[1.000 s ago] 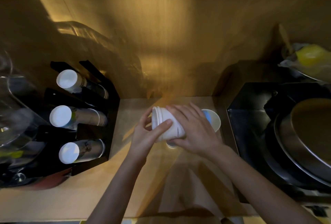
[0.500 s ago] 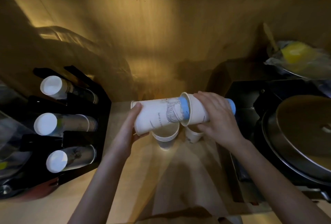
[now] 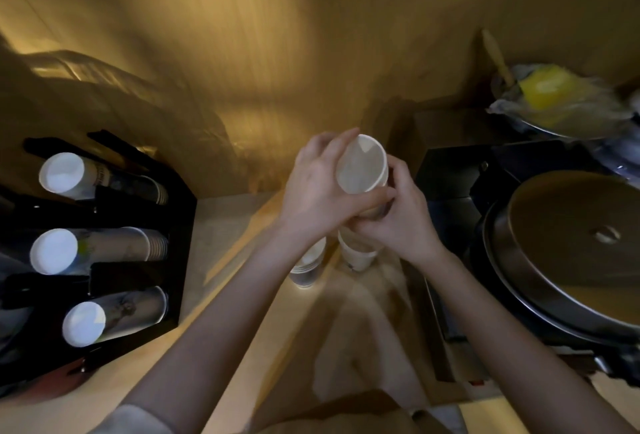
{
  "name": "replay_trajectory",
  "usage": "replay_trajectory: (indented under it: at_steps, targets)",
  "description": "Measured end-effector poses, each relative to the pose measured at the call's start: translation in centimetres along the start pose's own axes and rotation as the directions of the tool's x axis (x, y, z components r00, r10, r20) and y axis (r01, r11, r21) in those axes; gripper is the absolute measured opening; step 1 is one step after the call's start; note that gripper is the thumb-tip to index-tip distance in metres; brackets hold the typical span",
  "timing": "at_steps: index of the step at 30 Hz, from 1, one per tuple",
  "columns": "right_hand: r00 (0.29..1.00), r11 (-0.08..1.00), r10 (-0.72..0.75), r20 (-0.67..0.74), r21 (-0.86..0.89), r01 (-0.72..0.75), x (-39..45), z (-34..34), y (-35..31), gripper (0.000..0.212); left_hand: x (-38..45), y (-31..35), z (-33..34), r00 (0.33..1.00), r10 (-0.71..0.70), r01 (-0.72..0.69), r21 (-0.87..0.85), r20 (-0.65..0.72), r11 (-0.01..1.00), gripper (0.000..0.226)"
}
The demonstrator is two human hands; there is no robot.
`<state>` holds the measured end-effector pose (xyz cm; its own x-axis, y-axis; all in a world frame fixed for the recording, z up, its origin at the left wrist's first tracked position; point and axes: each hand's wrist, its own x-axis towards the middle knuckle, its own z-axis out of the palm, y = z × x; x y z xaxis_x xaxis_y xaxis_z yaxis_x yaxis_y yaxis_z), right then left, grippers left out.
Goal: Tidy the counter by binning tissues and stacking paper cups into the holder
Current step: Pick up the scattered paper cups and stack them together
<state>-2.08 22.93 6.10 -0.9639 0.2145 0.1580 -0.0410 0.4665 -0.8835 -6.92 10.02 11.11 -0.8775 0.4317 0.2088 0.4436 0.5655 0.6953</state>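
Both hands grip one stack of white paper cups [image 3: 362,165] held upright over the middle of the counter, its open mouth facing me. My left hand [image 3: 318,191] wraps its left side and my right hand [image 3: 398,222] clasps it lower down on the right. Under the hands, two more cup stacks stand on the wooden counter [image 3: 242,260]: one stack [image 3: 306,269] to the left and another stack [image 3: 356,255] to the right. At the far left is the black cup holder [image 3: 180,225] with three slots of cups lying on their sides. No tissue is visible.
A black appliance [image 3: 453,170] with a large round metal lid [image 3: 575,246] fills the right side. Behind it sits a bowl with a yellow item in clear plastic [image 3: 547,90]. A wooden back wall [image 3: 277,52] rises behind the counter. Glassware is blurred at the left edge.
The cups I held sideways in two pieces are now pushed together into one stack and turned upright. Both hands have closed in around it, slightly higher and to the right.
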Motion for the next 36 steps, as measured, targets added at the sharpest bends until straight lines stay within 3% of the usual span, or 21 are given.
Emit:
replay_trajectory:
  at_steps: [7, 12, 15, 20, 26, 33, 36]
  targets:
    - [0.980, 0.982, 0.190, -0.056, 0.006, -0.189, -1.7, 1.1, 4.5, 0.093, 0.7, -1.0, 4.2, 0.992, 0.041, -0.048, 0.058, 0.116, 0.997, 0.078]
    - [0.968, 0.969, 0.235, -0.092, -0.053, -0.240, -2.3, 2.6, 7.8, 0.104, 0.7, -2.8, 6.9, 0.986, 0.036, -0.049, 0.077, 0.163, 0.996, 0.079]
    - [0.960, 0.952, 0.273, -0.070, -0.121, -0.280, -2.6, 3.4, 9.3, 0.097, 0.4, -4.2, 8.9, 0.981, 0.004, -0.019, 0.075, 0.195, 0.997, 0.081]
    - [0.933, 0.935, 0.356, -0.049, 0.007, -0.356, -3.1, 4.2, 10.7, 0.095, -0.4, -5.9, 11.4, 0.968, -0.050, 0.011, 0.158, 0.247, 0.987, 0.085]
    - [0.933, 0.934, 0.357, 0.046, 0.000, -0.357, -4.2, 4.3, 12.4, 0.081, -1.9, -7.1, 13.1, 0.965, -0.057, -0.007, 0.244, 0.257, 0.970, 0.081]
    - [0.913, 0.898, 0.398, 0.089, 0.168, -0.408, -4.6, 4.4, 11.9, 0.074, -1.9, -7.4, 13.1, 0.952, -0.048, -0.082, 0.405, 0.301, 0.911, 0.081]
    - [0.860, 0.818, 0.499, 0.108, 0.268, -0.509, -4.5, 4.3, 11.5, 0.057, -2.0, -7.1, 13.1, 0.936, -0.071, -0.084, 0.414, 0.346, 0.906, 0.086]
